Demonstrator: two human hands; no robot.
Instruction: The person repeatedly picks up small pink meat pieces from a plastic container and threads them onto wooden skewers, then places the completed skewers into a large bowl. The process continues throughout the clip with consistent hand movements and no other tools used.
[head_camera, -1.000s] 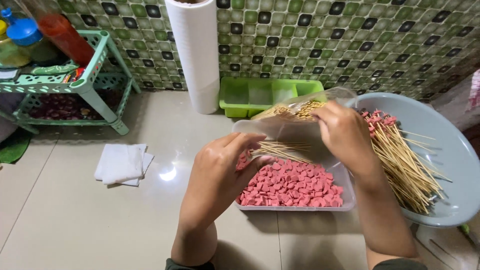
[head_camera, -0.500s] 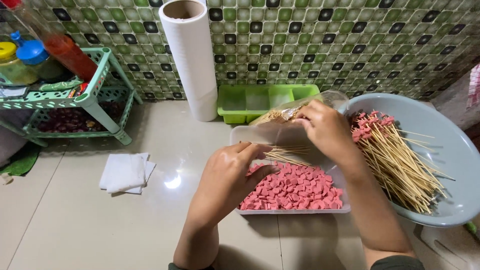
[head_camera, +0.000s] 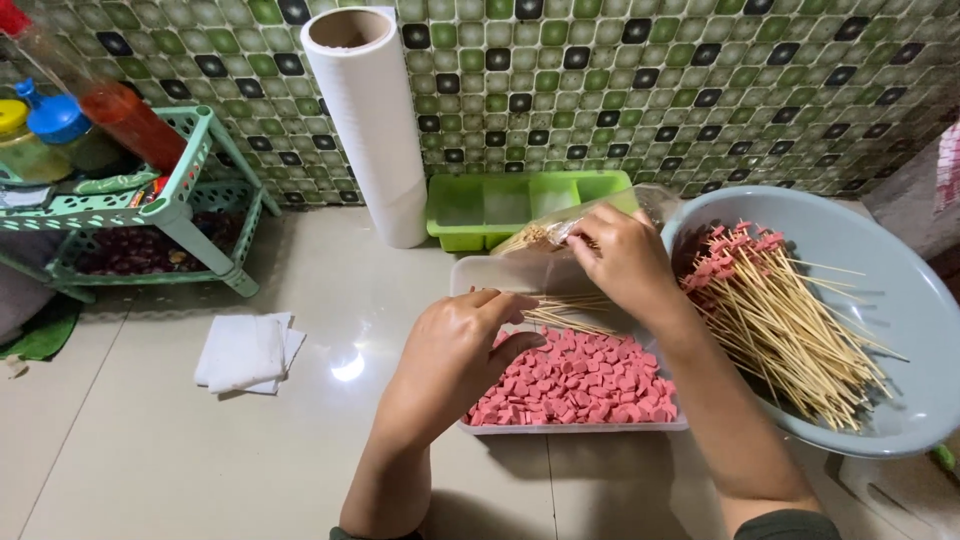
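My left hand (head_camera: 455, 350) rests curled at the left rim of a clear rectangular tray (head_camera: 480, 275) and grips a small bunch of bare bamboo skewers (head_camera: 565, 312) that point right over the tray. Pink sausage slices (head_camera: 585, 378) fill the tray's near half. My right hand (head_camera: 625, 262) is above the tray's far edge, closed on a clear plastic bag of skewers (head_camera: 545, 235). To the right, a grey-blue basin (head_camera: 900, 300) holds several skewers with pink pieces threaded on their far ends (head_camera: 770, 310).
A tall white paper roll (head_camera: 370, 120) stands against the green tiled wall. A green divided tray (head_camera: 510, 205) lies behind the clear tray. A folded white cloth (head_camera: 248, 352) lies on the floor at left. A teal rack (head_camera: 150, 200) with bottles stands far left.
The view has tilted so more wall shows. My right hand stays on the skewer bag; my left hand has shifted slightly left with skewers in its grip.
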